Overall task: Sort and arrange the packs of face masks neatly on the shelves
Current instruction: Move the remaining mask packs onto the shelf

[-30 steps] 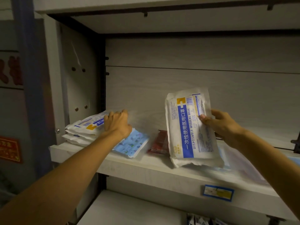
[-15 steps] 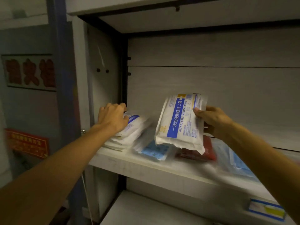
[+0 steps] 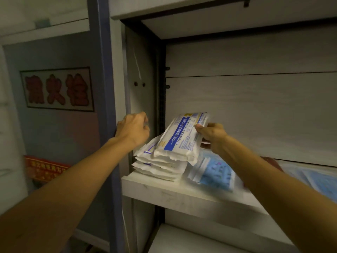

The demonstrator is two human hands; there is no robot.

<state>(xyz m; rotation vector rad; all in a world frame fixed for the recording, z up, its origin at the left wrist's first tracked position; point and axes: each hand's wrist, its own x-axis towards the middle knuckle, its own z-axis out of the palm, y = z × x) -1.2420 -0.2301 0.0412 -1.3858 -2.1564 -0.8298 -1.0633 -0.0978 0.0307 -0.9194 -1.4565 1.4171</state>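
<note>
The white mask pack (image 3: pixel 182 137), pinched by the right hand (image 3: pixel 211 136), slants over the stack (image 3: pixel 160 165); the curled left hand (image 3: pixel 133 128), seemingly empty, hovers above-left.

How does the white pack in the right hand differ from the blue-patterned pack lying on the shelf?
The white pack has an opaque white wrapper with a blue printed band; the blue-patterned pack is a clear bag showing blue masks. The white pack is pinched by the right hand and tilted over the stack of white packs; the blue-patterned pack lies on the shelf beside that stack. Both are flat sealed packs.
</note>
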